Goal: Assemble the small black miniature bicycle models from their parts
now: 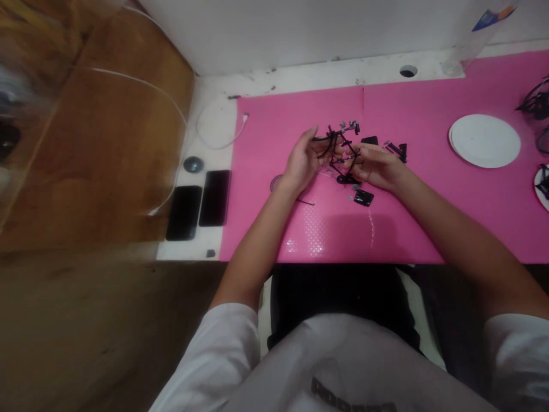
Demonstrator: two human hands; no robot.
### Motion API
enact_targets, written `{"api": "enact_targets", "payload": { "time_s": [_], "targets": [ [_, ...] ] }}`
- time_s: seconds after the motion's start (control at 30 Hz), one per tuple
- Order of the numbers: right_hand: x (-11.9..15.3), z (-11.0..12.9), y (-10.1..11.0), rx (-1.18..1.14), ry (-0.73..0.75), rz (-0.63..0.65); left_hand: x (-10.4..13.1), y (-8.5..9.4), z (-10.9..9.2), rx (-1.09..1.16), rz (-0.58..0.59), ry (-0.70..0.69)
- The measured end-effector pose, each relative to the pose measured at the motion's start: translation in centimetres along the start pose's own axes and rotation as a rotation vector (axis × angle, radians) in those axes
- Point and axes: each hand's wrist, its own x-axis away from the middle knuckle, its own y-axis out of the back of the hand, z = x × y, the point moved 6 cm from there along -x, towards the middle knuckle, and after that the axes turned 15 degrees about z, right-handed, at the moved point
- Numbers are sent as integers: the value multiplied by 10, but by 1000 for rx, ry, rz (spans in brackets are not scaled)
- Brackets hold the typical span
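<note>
A black miniature bicycle frame [343, 150] with thin tubes is held above the pink mat [326, 229]. My left hand [305, 157] cups it from the left, its fingers curled behind the tubes. My right hand [377, 165] pinches its right side between thumb and fingers. Just below the hands lies a small black square piece [363, 197] beside tiny grey bits. Beyond my right hand are black parts [398, 150] and a dark flat piece [369, 139]. A thin ring [275, 183] shows partly behind my left forearm.
Stacked white plates [484, 141] sit at the right, with more black parts [538, 103] at the far right edge. On the left are two dark phones [215, 198], a round dark disc [193, 165] and a white cable [223, 146]. A clear bottle [465, 54] stands at the back.
</note>
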Motion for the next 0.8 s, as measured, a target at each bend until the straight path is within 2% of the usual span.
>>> {"api": "enact_targets", "payload": {
  "time_s": [0.33,0.57,0.8],
  "targets": [
    [0,0,-1,-20,-19,43,3,-1,-7,3,-42,-39],
    [-1,-1,0,-16,4,68,8,-14,-8,-64,-13,-15],
    [-2,-3,3,-9,27,60,8,-13,-7,-35,-19,-22]
  ]
}}
